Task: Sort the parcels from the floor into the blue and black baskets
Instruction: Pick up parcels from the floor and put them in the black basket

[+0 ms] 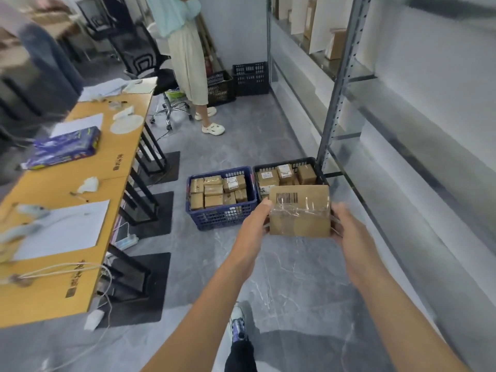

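Tabletop (120, 146) far left carries papers and a blue carton (64, 147); not part of the job.

Left hand (253, 226) clamps the left edge of the parcel (299, 210), fingers curled around it, thumb on the upper corner. Parcel is a taped cardboard box, barcode label facing up, held in the air in front of the black basket (320, 181) and hiding its near rim. Right hand (349, 226) grips the right edge, fingers wrapped behind the box. Both hands pinch the box between them.

Doing this step well, as I read it: check the label first, since it probably decides which basket. Keep both hands on the edges until the box is over a free spot, lower it flat, and don't drop it onto the stacked ones. Can't tell from here which basket it belongs in.

Containers, left to right:
- Blue basket (222, 217): on the floor, packed with small brown boxes in rows, nearly level with the rim. Little room left.
- Black basket: just beside it, touching or close to it, against the shelf upright (338, 84). Holds several boxes, some with white labels; near half hidden by the parcel.
- Two more black crates (251, 79) at the far wall, contents not readable.

No loose parcels visible on the floor.
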Tool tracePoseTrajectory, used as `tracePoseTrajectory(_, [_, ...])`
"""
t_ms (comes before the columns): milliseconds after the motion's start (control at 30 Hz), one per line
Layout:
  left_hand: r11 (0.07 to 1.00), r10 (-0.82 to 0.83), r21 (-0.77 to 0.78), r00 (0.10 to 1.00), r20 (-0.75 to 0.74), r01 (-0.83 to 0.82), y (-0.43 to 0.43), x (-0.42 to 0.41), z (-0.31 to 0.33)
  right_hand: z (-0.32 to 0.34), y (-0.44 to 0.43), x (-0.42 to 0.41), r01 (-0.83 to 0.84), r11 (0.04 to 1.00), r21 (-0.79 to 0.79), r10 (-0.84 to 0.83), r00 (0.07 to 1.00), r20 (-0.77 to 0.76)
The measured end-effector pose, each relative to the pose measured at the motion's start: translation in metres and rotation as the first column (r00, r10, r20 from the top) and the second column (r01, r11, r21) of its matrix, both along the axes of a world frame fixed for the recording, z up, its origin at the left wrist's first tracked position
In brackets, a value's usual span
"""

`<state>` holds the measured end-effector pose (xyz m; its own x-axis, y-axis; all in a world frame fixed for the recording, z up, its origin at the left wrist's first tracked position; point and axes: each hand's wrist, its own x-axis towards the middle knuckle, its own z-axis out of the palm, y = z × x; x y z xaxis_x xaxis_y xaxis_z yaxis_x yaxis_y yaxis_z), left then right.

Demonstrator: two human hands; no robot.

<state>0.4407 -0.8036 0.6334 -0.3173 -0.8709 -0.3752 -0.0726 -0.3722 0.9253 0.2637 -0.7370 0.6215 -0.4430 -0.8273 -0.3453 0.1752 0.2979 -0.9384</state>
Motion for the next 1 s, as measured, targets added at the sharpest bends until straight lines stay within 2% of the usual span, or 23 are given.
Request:
tracePoseTrajectory(233, [0.997, 0.028, 0.067, 0.999, -0.018, -0.026, -0.095, 0.017, -0.035, -0.03, -0.103, 0.013, -0.05, 0.997, 0.053, 0.051, 0.998, -0.021])
tracePoseTrajectory(600, [0.984, 0.036, 0.17, 0.998, 0.052, -0.045, -0.302, 0.075, -0.091, -0.079, -0.304, 0.067, 0.006, 0.981, 0.193, -0.004, 1.0, -0.008])
tracePoseTrajectory(1000, [0.951, 0.056, 0.291, 0.985, 0.164, -0.102, -0.426, 0.072, -0.159, -0.168, -0.45, 0.058, -0.08, 0.938, 0.337, 0.057, 0.995, 0.077])
